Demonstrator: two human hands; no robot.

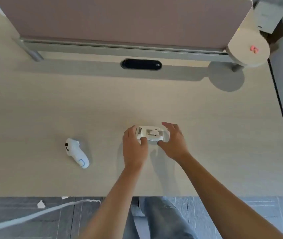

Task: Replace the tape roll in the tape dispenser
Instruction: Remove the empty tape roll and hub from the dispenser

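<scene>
A small white tape dispenser [150, 134] sits on the light wooden desk [206, 135] a little right of centre. Its cutter end points left and a white hub shows in its open middle. My left hand [134, 149] grips the dispenser's left end, thumb on the near side and fingers over the far side. My right hand [173, 140] curls around the right end with its fingers spread; whether it touches the dispenser is unclear. I cannot make out a tape roll.
A white handheld controller [76, 152] lies on the desk to the left. A pink partition [120, 18] and a black cable grommet [141, 64] line the far edge. A round side shelf [248, 49] stands at the far right. The desk's near edge is by my legs.
</scene>
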